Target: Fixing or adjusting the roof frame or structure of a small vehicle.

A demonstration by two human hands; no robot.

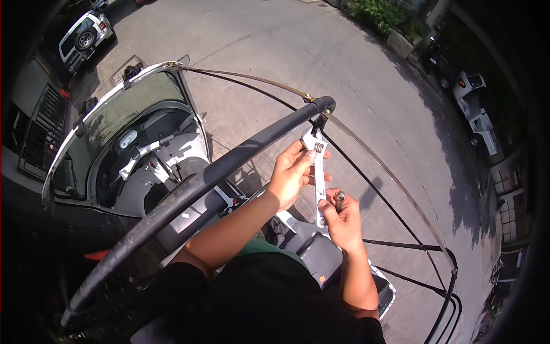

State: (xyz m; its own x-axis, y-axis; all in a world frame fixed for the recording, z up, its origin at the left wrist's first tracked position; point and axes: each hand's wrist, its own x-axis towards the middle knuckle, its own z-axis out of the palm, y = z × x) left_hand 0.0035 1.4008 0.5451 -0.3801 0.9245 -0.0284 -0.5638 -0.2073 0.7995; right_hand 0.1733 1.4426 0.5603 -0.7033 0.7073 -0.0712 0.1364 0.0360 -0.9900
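A silver adjustable wrench (320,186) stands nearly upright in front of me, its jaws up at a bracket below the bent end of a thick black tube (240,150). My left hand (291,176) is closed around the wrench just under its head, with the thumb by the adjusting screw. Lower down, my right hand (344,222) is closed, its thumb against the wrench's handle. A short metal tool with a round, socket-like end (341,196) pokes out of that same hand; the rest of it is hidden by the fingers. Whether the jaws grip a nut is too small to tell.
Flat metal strips (389,163) and thin black rods run from the tube's corner to a rear black frame (450,258). Below left is a small open vehicle with a windshield (137,106) and dashboard. Concrete pavement (275,43) lies beyond; parked vehicles (86,40) stand farther off.
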